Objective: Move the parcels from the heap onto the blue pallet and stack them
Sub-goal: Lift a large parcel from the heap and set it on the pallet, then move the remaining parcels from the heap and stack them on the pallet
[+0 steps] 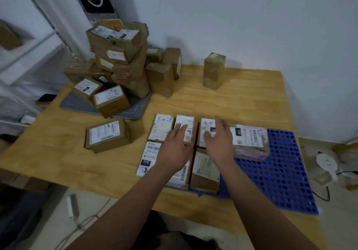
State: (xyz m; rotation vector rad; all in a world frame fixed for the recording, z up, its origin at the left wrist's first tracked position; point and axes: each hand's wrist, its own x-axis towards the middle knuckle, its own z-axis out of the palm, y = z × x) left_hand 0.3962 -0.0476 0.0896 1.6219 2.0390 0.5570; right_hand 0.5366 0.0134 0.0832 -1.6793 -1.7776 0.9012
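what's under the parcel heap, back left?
A flat grey pad lies under the heap, on the wooden table. Only its front edge and right corner show. Parcels cover the rest, so what it is cannot be told.

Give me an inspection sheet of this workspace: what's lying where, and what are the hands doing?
Surface: wooden table, set against a white wall.
Job's things: heap of parcels at far left, partly on a grey tray; blue pallet at near right carries flat parcels side by side.
Clutter: lone parcel lies left of the pallet; upright parcel stands near the wall.
Hands: left hand and right hand both open, fingers straight, over the flat parcels.
Cables: black cable on the floor, right; pale cable on the floor, left.
Surroundings: white shelving at left.
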